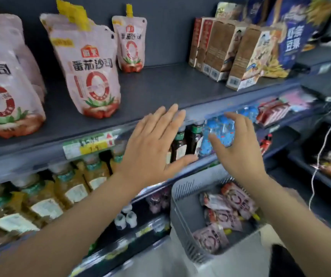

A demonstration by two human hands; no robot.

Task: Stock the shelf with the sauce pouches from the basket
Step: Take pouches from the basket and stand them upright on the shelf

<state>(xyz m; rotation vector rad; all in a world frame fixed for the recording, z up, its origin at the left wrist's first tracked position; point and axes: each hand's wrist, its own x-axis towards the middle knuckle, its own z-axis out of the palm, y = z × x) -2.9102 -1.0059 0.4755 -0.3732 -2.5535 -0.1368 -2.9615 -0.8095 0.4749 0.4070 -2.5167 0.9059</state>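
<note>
Now left hand (pixel 152 142) and right hand (pixel 238 148) hover empty, fingers loose, before shelf (pixel 160 84) edge

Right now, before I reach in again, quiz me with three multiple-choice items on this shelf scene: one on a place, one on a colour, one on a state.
1. Where is the basket? A) on the top shelf B) low, under the right hand C) hung on an arm
2. What colour is the basket? A) red B) green C) grey
3. How are the hands? A) both open, empty B) one grips a pouch C) one grips a bottle
Answers: B, it sits below the right hand, with sauce pouches lying in it; C, its slotted walls are grey; A, left hand and right hand show spread or relaxed fingers holding nothing.
</note>
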